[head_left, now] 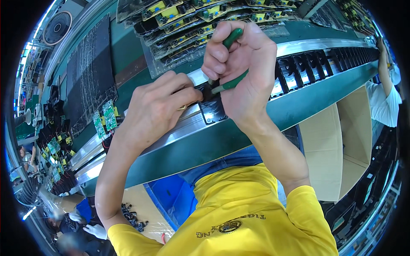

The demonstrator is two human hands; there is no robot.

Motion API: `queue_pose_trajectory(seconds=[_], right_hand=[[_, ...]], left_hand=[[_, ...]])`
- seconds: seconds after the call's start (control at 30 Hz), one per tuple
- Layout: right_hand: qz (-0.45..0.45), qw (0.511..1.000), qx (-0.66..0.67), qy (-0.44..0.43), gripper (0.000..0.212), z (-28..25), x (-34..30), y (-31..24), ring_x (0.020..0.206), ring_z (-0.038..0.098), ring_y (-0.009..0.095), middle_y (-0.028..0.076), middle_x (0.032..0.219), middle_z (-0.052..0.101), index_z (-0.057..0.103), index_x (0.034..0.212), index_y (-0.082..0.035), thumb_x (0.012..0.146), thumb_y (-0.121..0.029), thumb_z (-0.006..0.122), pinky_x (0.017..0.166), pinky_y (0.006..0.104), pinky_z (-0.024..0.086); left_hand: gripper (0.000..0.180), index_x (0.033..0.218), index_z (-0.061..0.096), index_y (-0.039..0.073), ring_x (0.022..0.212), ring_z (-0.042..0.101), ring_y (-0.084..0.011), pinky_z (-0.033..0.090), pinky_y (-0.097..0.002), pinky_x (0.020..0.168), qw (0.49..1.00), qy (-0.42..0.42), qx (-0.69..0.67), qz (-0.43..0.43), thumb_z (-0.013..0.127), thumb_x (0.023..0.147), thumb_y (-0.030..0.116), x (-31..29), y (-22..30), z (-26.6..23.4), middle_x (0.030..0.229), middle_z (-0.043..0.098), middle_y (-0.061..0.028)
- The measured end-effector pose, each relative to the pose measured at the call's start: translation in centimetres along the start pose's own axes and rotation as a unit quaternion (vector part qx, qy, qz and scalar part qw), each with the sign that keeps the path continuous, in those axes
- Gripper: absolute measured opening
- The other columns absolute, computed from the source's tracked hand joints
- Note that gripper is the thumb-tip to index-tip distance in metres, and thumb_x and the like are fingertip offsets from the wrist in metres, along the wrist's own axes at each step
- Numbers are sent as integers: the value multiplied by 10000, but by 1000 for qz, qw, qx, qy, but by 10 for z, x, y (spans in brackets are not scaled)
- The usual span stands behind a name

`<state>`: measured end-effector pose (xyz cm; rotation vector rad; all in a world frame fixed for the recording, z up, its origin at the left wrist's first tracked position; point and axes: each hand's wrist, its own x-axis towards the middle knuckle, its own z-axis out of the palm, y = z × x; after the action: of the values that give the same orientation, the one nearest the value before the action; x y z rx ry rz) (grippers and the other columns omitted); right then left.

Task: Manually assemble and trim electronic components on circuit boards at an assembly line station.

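Pliers with green grips sit in the right hand in the head view, its fingers curled around one handle while the other lies against the palm, the two handles spread apart. Their dark metal tip points down toward the left hand, over a black plastic casing that lies just below and between both hands on a silver metal rail. The left hand is bent inward, its fingertips at the near-left edge of this casing, close to the pliers' tip; whether they pinch anything there cannot be told. A small yellowish piece shows beneath those fingers. Right of the right hand, a row of black plastic casings runs along the rail. Beyond both hands are stacked circuit boards with yellow components. Left of the left hand stand green circuit boards, and farther beyond them a dark mat lies on the green work surface. Below the right hand and to its right is an opened cardboard box; below the left hand, a blue bin shows beside the wearer's yellow shirt.
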<state>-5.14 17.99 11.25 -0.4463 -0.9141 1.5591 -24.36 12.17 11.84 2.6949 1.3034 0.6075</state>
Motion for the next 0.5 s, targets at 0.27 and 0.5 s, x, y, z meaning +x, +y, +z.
queue_pose_trajectory(seconds=[0.27, 0.5], right_hand=[[-1, 999, -26, -20, 407, 0, -1, 13, 708, 412, 129, 10, 839, 492, 655, 1120, -88, 1214, -429, 455, 669, 297, 376], [73, 997, -26, 9, 338, 5, 5, 2, 731, 437, 128, 11, 871, 531, 672, 1126, -88, 1190, -332, 447, 668, 285, 371]], left_hand=[[100, 1039, 785, 115, 915, 656, -204, 554, -341, 744, 1000, 25, -9, -6, 769, 950, 72, 0, -1, 6, 1077, 699, -4], [98, 1004, 753, 57, 895, 669, -275, 556, -363, 792, 996, -11, -18, -84, 771, 956, -26, 5, 21, -6, 1084, 738, -47]])
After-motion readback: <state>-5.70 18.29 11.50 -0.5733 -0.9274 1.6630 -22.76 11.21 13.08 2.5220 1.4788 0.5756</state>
